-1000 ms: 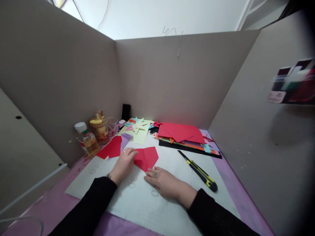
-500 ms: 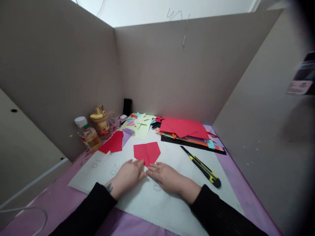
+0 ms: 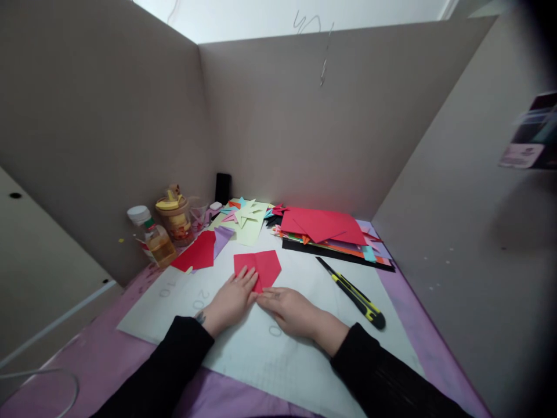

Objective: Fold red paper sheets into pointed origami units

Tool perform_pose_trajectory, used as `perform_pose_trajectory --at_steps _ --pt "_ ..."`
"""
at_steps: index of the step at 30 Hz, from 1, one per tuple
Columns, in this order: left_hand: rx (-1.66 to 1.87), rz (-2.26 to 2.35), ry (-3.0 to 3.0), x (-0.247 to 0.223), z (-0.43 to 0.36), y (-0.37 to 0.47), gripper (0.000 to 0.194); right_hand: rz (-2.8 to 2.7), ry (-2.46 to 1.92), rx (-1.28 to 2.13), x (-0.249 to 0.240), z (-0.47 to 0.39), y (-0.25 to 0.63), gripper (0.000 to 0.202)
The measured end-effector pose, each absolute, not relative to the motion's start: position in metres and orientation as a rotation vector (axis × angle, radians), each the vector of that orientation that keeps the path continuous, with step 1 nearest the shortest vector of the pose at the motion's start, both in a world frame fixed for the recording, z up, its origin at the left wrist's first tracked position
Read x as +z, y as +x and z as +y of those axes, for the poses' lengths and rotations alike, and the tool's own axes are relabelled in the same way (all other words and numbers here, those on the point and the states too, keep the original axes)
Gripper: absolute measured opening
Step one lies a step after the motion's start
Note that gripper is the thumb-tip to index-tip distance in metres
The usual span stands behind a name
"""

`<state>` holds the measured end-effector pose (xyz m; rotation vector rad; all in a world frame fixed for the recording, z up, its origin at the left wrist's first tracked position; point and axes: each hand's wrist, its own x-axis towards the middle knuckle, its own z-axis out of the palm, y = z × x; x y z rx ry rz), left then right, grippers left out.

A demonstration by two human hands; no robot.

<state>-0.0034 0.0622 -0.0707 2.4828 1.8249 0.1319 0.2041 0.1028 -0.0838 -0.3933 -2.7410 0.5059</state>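
Observation:
A red folded sheet of paper (image 3: 268, 266) lies flat on the white sheet in front of me, with a crease down its middle and its point towards me. My left hand (image 3: 232, 298) rests on the paper's left half, fingers stretched out and pressing flat, hiding its lower left edge. At the lower right edge and bottom point, my right hand (image 3: 290, 311) touches the paper with fingers extended and lying flat. Neither hand grips anything.
A utility knife (image 3: 353, 295) lies to the right. Behind it sits a stack of coloured paper (image 3: 324, 223). Folded paper stars (image 3: 248, 213) are at the back. Red scrap paper (image 3: 198, 252), a bottle (image 3: 156, 241) and a lidded cup (image 3: 177, 220) stand left. Partitions enclose the desk.
My left hand has slid up and onto the left half of the red paper, its fingers now over the crease area. My right hand stays near the bottom point.

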Motion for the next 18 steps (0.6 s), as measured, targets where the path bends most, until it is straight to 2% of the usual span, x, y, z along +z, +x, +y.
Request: perform_pose_trajectory --at_steps 3,7,11,18 --pt "0.146 1.821 2.421 -0.081 0.061 0.002 0.051 -2.617 -0.511 0.615 -0.09 0.113 0.198 0.026" --pt "0.177 1.816 2.37 -0.081 0.061 0.004 0.053 -2.445 -0.924 0.61 -0.096 0.14 0.184 0.015" --pt "0.192 1.856 2.29 -0.076 0.062 0.007 0.051 -2.406 -1.137 0.564 -0.096 0.163 0.17 0.017" --pt "0.249 1.899 2.238 -0.076 0.062 0.011 0.05 -2.469 -1.334 0.564 -0.092 0.17 0.156 0.007"
